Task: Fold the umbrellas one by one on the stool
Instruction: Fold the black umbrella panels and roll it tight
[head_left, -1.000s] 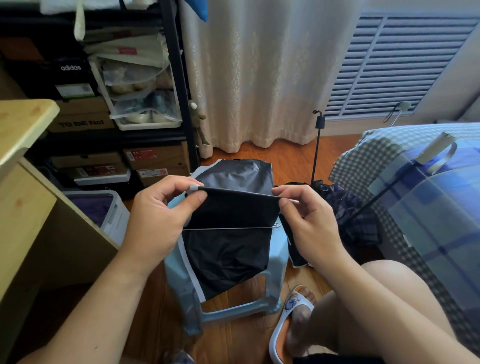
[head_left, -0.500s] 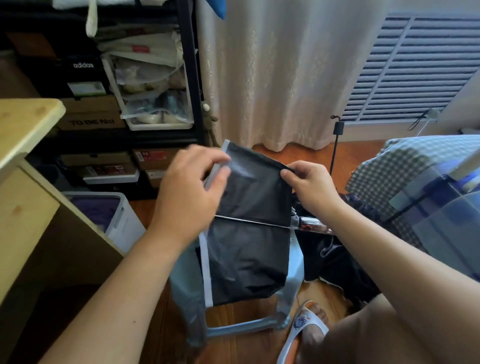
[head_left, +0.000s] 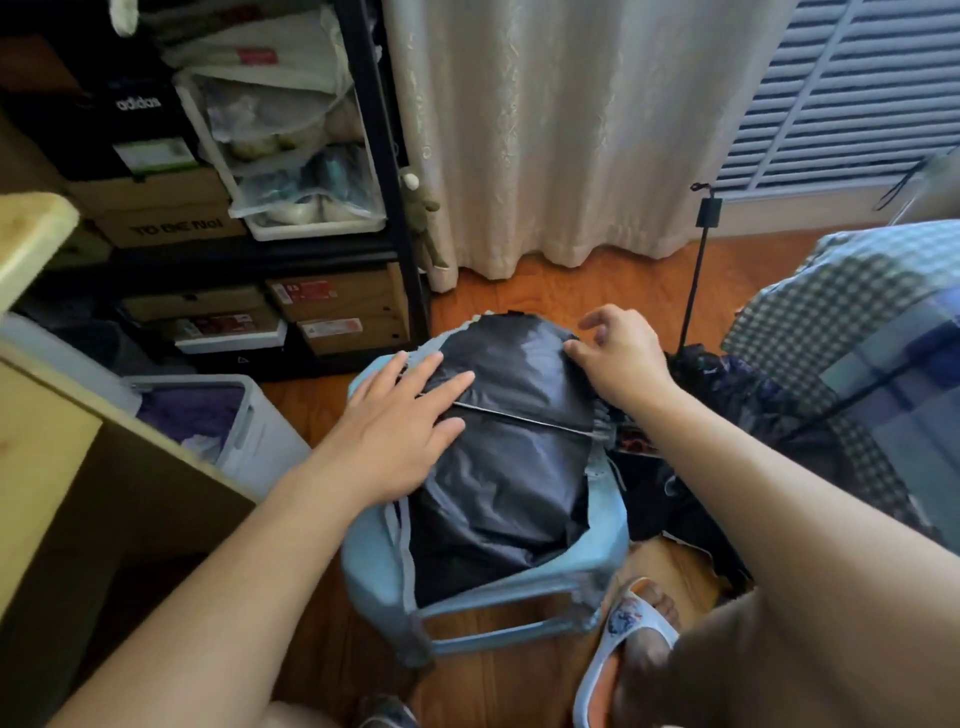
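Pressing flat with straight, spread fingers, the left hand (head_left: 400, 415) now rests on the dark umbrella (head_left: 509, 457), no longer pinching it up. Loosely curled, the right hand (head_left: 618, 358) touches its far edge. The canopy (black, grey-trimmed) lies folded across the blue stool (head_left: 597, 551).
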